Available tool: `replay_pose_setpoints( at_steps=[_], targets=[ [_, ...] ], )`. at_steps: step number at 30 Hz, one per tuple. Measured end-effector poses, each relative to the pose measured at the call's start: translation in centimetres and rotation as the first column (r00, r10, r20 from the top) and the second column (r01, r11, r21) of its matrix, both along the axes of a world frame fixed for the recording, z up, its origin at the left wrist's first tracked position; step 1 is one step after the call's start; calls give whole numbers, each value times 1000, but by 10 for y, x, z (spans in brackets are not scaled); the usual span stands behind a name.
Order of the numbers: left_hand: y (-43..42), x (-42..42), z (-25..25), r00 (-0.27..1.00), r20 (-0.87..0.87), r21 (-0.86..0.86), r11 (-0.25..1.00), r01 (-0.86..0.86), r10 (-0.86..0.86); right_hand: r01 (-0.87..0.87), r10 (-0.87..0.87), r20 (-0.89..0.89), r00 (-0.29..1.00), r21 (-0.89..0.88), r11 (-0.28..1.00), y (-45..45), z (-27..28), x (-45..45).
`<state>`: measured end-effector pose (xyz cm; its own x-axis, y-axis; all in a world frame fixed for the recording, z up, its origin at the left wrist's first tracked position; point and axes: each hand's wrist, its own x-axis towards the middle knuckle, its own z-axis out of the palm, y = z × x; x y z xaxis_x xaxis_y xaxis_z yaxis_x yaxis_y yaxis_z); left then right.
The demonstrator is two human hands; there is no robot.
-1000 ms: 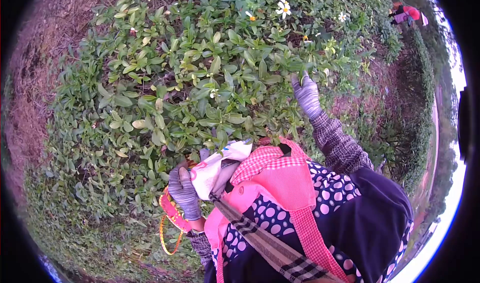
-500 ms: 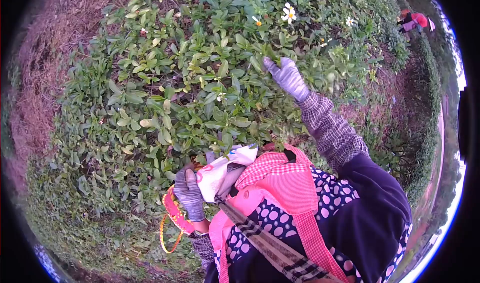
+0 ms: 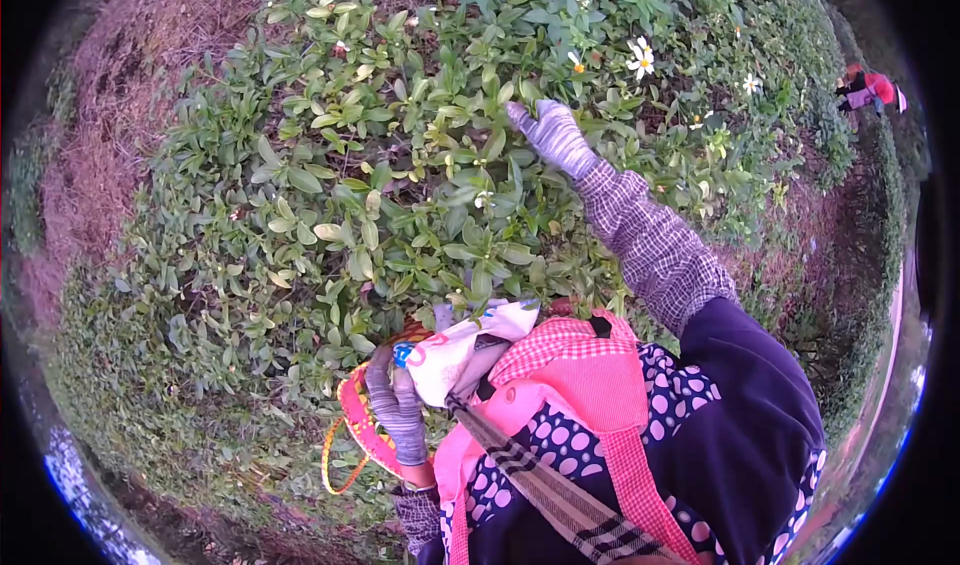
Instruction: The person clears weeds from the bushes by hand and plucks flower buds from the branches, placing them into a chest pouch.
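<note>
Whether your right hand (image 3: 555,140) has pinched anything, I cannot tell; its thumb and fingers sit right at the leaves (image 3: 505,93). Use fingertips only, clear of the white flower (image 3: 641,58) to its right. Nearer you, keep the left hand (image 3: 397,405), its grip unclear, steady between white bag (image 3: 435,370) and pink basket (image 3: 352,405).

You get soft, even daylight on the leaves (image 3: 328,233), with dim shade between them. Blue-fringed glare edges the lower left and lower right of your circular view, and black fills the corners. Fisheye distortion bends everything toward your rim, where detail smears; the distant person (image 3: 876,90) looks small and soft.
</note>
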<state>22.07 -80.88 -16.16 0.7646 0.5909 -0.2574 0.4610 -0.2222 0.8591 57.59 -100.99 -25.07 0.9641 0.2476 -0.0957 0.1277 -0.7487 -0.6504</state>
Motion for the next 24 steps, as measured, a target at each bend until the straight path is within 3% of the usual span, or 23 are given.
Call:
replay_pose_setpoints(
  at_steps=[2,6,8,9,10,12,13,14,16,19,20,22,23,24],
  targets=[
    [-1,-4,3,1000,18,-98,995,7,-5,-23,18,124,992,34,999,14,-21,17],
    [-11,-2,12,994,43,-368,923,112,-103,-284,280,-51,959,-102,953,39,-28,30],
    [-15,0,10,991,55,-423,896,131,-119,-271,252,-129,959,-166,948,40,-2,17],
    [-18,1,8,992,62,-424,897,126,-109,-148,149,-51,988,24,989,36,0,7],
    [-19,1,3,993,73,-426,897,115,-93,-191,177,76,981,251,949,32,-18,4],
    [-20,2,-7,993,101,-440,893,97,-58,-60,114,-101,988,431,900,39,33,-5],
    [-20,0,-6,993,101,-440,893,101,-62,-35,32,18,999,257,966,42,13,7],
    [-21,1,-8,994,103,-435,897,83,-42,-51,66,-107,992,138,989,44,7,24],
    [-23,8,-11,993,117,-420,906,59,-11,9,-10,-60,998,-17,1000,59,-14,49],
    [-23,22,-2,998,66,-429,903,41,-15,-4,15,-200,980,56,998,86,-22,70],
    [-20,20,-11,996,86,-410,911,54,-21,-48,95,-452,887,113,992,87,-15,71],
    [-21,29,-7,998,67,-460,887,46,-17,-360,358,-67,931,-21,933,96,-20,61],
    [-22,33,-9,996,84,-424,904,57,-23,-413,387,-217,896,-89,906,100,-11,55],
    [-23,36,-4,998,54,-445,894,54,-33,-489,468,-143,872,-229,842,101,-28,54]
  ],
)
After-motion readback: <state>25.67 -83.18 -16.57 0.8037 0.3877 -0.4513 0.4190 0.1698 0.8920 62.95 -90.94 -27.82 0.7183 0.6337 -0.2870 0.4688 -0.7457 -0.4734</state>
